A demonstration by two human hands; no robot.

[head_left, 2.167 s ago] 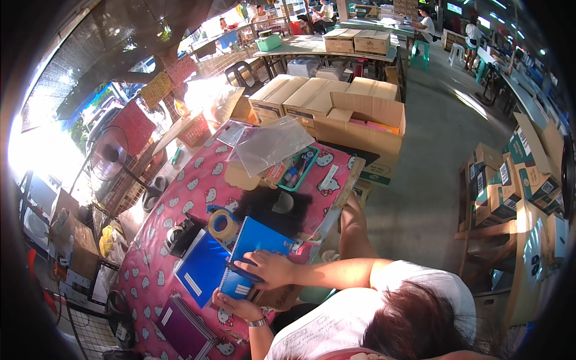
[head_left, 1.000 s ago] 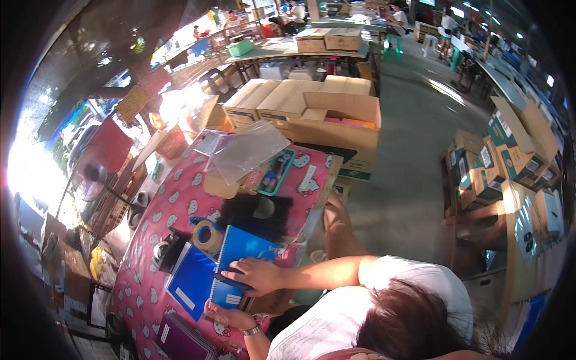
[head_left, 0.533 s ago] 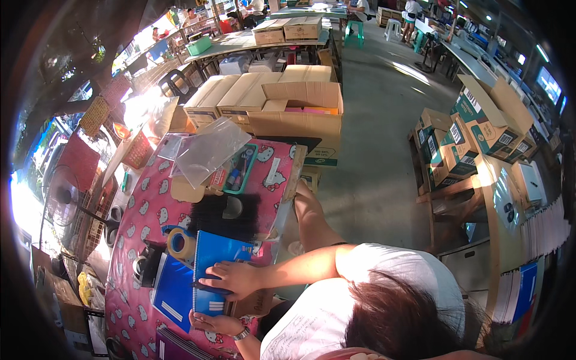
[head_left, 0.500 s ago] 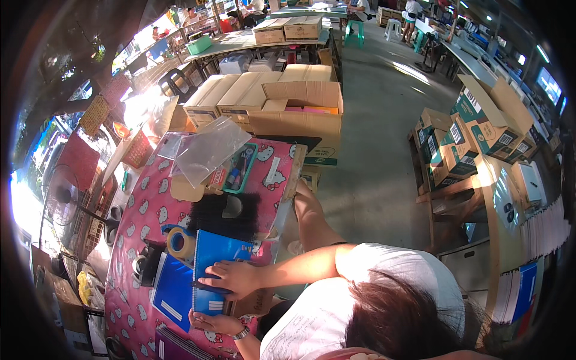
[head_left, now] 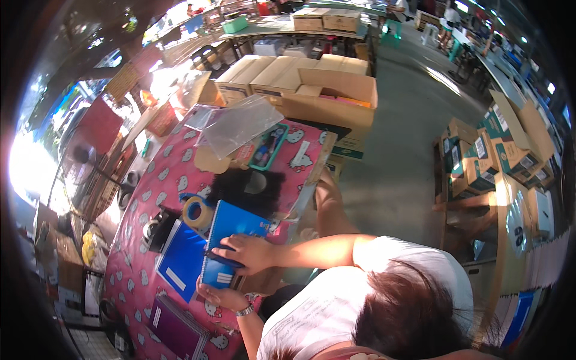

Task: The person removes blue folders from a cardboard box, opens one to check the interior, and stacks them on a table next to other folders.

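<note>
Where the right hand (head_left: 251,253) lies across the light blue notebook (head_left: 235,221), its grip appears closed on a slim dark object (head_left: 227,260), the fingers resting over the cover's middle. The left hand (head_left: 222,296) is at the notebook's near end, fingers against its lower edge; whether that grip is clamped or only supporting cannot be told. From the right grip, the notebook lies beneath and to the left, its long axis running from the left hand outward past the right fingers, across the line of the right forearm. The spiral edge faces left. The left hand is nearer the near end, the right nearer mid-cover. Farther left of the grips, a darker blue notebook (head_left: 182,257) lies just beside; beyond the right grip, a tape roll (head_left: 206,217) rests on the pink-covered worktop (head_left: 129,246).
</note>
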